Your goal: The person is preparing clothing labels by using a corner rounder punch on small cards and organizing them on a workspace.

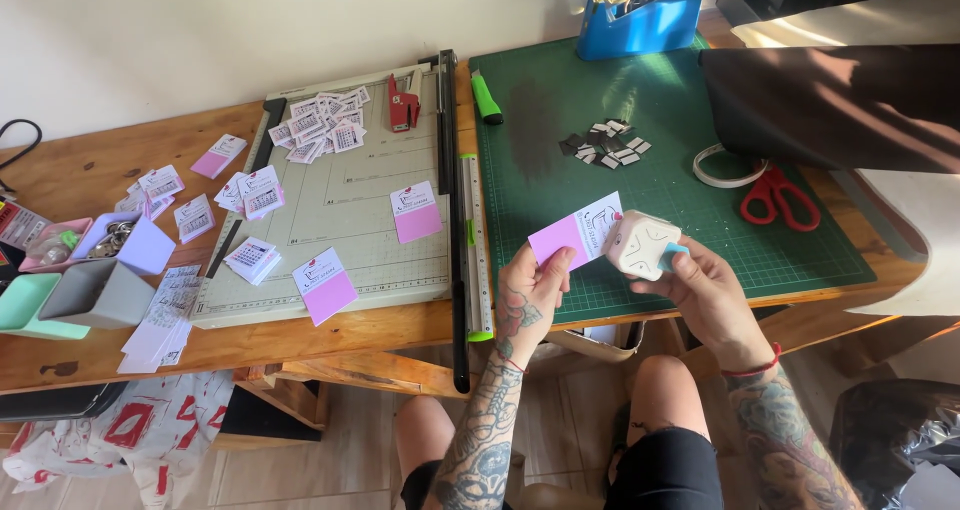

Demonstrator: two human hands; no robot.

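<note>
The fingers (556, 263) of the left hand (530, 290) are pinched together on the lower corner of a pink-and-white card (578, 232), holding it up over the near edge of the green cutting mat (700, 220). The right hand (700, 290) is wrapped around a small white corner punch (642, 242) with a pale blue button, and the card's right end sits tucked into it or just touching its mouth; I cannot tell which from here.

Judging by what lies about, the work looks to be somewhere in the middle. Two more pink-and-white cards (415, 210) rest on the grey paper trimmer (340, 185), one near its centre and one (324, 283) at its front edge, and they look like they are waiting their turn. A heap of small printed slips (320, 128) sits at the trimmer's top, with more slips scattered over the wooden table (90, 170) to the left, beside pastel trays. On the mat there is a little pile of dark offcuts (605, 143), red scissors (775, 198), a tape ring and, further back, a blue tape dispenser (640, 15). I see no stack of finished cards anywhere, so I would say plenty remains.
</note>
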